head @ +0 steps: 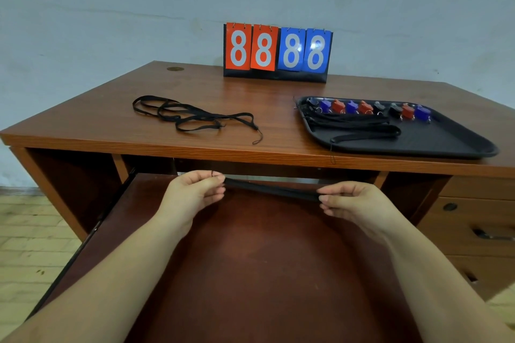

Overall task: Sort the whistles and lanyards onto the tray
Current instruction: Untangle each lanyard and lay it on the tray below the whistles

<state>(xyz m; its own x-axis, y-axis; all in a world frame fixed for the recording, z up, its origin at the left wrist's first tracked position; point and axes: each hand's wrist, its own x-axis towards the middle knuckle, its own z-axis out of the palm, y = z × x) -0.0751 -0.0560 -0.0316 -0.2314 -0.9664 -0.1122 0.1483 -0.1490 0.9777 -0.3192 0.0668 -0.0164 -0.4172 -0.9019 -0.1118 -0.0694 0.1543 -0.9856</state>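
Left hand and right hand, forearms extended over the pull-out shelf, each pinch an end of a folded black lanyard, stretched taut between them, below the bench edge.

Flip scoreboard at the desk's rear edge: four hanging cards, each printed with a white numeral 8; the two left cards are red, the two right cards blue; no other legible text
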